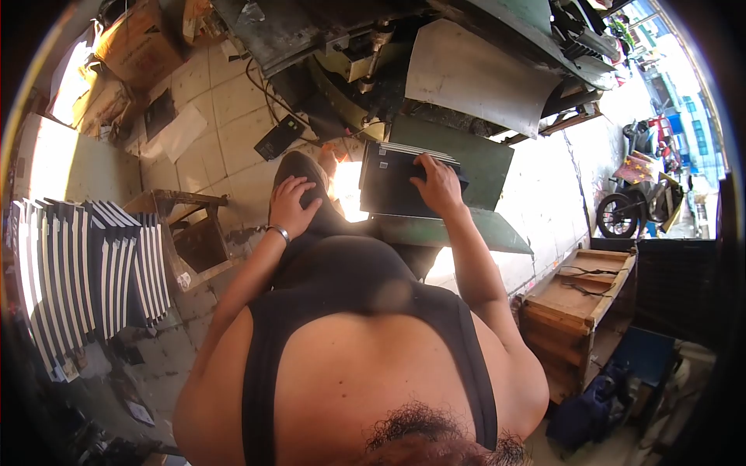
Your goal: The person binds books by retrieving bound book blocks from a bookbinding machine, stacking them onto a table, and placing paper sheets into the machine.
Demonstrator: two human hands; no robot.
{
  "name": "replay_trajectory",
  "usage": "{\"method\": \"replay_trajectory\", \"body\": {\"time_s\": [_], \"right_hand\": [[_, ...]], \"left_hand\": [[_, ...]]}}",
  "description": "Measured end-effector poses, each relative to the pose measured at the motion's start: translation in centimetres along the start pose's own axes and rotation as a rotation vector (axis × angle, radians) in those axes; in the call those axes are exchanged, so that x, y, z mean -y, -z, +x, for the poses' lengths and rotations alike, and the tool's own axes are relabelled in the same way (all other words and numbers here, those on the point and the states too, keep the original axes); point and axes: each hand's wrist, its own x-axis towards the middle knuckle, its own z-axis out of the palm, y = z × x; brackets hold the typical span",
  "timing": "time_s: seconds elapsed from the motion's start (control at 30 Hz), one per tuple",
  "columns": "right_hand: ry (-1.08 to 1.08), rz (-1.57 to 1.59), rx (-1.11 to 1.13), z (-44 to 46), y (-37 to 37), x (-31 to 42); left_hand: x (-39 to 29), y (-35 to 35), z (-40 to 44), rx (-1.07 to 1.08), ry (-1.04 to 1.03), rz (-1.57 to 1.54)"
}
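My left hand (295,207) rests on my dark-clothed knee, fingers spread, holding nothing. A metal band circles that wrist. My right hand (437,185) lies on a stack of black-covered books (388,186), with its thumb and fingers apart on the top cover near the right edge. Pale page edges show along the far side of the stack. The stack lies on a green metal surface (486,163) of the machine, in front of my right knee.
Many dark-covered books (93,272) stand in rows at the left, near a wooden stool (167,203). A large machine (482,74) fills the top. A wooden crate (579,291) stands at right, a motorcycle (633,206) beyond. A cardboard box (140,46) is at upper left.
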Motion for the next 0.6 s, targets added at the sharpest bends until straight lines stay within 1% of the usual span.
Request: {"method": "replay_trajectory", "body": {"time_s": [0.07,0.17,0.23,0.27,0.37,0.4,0.5,0.57,0.6], "right_hand": [[0.072,0.090,0.010,-0.6,0.9,0.2],[0.062,0.298,-0.291,-2.2,2.3,-1.0],[-0.172,0.838,-0.389,-3.5,3.5,-1.0],[-0.185,0.965,-0.469,-3.9,3.8,-1.2],[-0.403,1.331,-0.521,-5.6,3.5,-0.1],[-0.530,1.410,-0.508,-6.1,2.1,-1.0],[-1.073,1.246,-0.652,-5.8,-0.4,-3.8],[-0.917,0.932,-0.715,-5.5,-3.1,-7.6],[-0.884,0.719,-0.646,-5.2,-3.1,-8.2]], "left_hand": [[0.4,0.1,-0.1,-0.001,0.008,-0.017],[-0.2,0.6,-0.2,0.016,0.044,0.015],[-0.3,0.5,-0.3,0.003,0.047,0.026],[-0.4,0.5,-0.2,-0.001,0.043,0.031],[-0.7,0.6,0.2,0.024,0.056,-0.001],[-0.6,0.4,0.1,0.024,0.047,0.001],[-0.1,0.2,0.1,0.013,0.029,0.008],[-0.1,0.3,0.0,0.001,0.034,0.009],[-0.1,0.3,-0.1,-0.006,0.036,-0.001]]}}
